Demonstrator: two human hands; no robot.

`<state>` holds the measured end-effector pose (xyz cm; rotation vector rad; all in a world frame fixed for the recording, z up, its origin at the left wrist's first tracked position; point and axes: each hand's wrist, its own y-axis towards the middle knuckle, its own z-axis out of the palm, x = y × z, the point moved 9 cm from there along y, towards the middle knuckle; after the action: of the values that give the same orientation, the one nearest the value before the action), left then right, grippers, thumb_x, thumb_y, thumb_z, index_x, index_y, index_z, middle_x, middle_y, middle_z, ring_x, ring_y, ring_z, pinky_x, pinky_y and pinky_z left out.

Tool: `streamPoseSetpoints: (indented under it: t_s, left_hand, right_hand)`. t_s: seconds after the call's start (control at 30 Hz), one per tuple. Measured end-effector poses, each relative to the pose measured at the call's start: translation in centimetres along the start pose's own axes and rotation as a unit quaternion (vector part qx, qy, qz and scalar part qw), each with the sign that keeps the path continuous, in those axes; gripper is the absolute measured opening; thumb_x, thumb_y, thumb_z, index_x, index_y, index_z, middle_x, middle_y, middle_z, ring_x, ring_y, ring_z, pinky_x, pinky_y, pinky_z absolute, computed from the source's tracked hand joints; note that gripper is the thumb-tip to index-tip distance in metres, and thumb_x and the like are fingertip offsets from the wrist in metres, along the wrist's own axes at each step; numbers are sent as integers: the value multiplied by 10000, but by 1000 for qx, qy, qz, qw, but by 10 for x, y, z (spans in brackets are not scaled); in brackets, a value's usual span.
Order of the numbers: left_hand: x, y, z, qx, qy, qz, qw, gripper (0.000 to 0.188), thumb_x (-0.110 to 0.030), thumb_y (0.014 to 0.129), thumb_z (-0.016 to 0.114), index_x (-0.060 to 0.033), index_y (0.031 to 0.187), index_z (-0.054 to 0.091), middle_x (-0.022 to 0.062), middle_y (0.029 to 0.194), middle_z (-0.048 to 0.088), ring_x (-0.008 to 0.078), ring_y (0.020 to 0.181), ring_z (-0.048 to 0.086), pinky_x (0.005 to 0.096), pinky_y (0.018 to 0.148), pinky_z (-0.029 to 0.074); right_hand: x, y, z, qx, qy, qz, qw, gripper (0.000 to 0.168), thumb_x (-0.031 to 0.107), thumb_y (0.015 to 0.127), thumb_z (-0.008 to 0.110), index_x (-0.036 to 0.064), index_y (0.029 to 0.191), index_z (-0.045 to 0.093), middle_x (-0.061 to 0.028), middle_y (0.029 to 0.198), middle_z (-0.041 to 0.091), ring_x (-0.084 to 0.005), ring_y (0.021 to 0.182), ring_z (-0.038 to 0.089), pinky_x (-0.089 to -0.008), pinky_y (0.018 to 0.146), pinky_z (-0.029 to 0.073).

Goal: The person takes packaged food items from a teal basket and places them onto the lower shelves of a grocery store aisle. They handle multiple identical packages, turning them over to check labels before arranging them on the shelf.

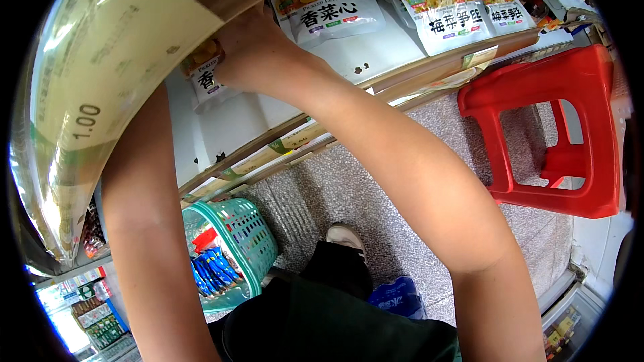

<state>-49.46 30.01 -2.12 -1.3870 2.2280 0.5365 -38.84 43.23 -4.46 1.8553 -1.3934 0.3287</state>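
Note:
On a white metal shelf (392, 42), my right hand (251, 50) is at a packet of pickled lettuce (204, 78), its fingers partly hidden by the packet and the shelf edge above. Whether it grips the packet cannot be told. My left forearm reaches up under the upper shelf's price-label strip (115, 50), which hides my left hand. Another pickled lettuce packet (332, 10) lies just right of my right hand. Farther right, pickled vegetable packets (443, 5) stand along the shelf.
A teal plastic basket (261, 241) holding blue and red packets is on the floor below the shelf. A red plastic stool (598, 136) is at the right. A blue plastic-wrapped pack (400, 299) lies near my leg. The upper shelf edge hangs close to the camera.

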Motion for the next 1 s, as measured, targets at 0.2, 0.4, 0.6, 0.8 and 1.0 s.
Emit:
streamPoseSetpoints:
  t_s: [0.2,0.4,0.6,0.8,1.0]
  left_hand:
    - [-6,3,1,2,12,6,1000,482,-153,806,596,-3,1235,436,173,1205,502,270,1082,506,334,915,401]
    - [-16,8,5,10,32,14,999,498,-159,803,605,-5,1243,429,170,1210,498,270,1081,508,334,914,402]
    - [-39,15,18,25,63,33,997,514,-165,800,613,-7,1250,422,167,1216,495,269,1079,510,335,912,403]
    - [-73,38,58,55,84,63,993,531,-170,797,622,-9,1258,415,164,1221,491,269,1078,513,335,911,404]
    - [-92,55,93,72,94,78,990,547,-176,793,630,-12,1266,408,162,1227,487,268,1076,515,336,910,405]
  right_hand:
    - [-9,12,-1,-11,64,-7,998,955,190,687,665,-128,1352,57,-419,1319,170,-497,1201,298,-437,1007,327]
    - [2,6,-10,29,-46,15,998,756,164,732,595,-107,1327,216,-375,1329,217,-471,1207,318,-449,990,341]
    - [2,-18,-75,-32,-73,40,996,607,141,740,557,-35,1291,373,-294,1344,289,-446,1228,311,-485,1012,279]
    - [-38,-43,-91,-92,-219,131,963,554,180,811,488,1,1315,345,-270,1344,317,-432,1218,328,-528,987,282]
    - [-45,-46,-83,-122,-252,56,958,420,181,742,585,72,1137,493,-307,1235,355,-506,1119,381,-573,887,363]
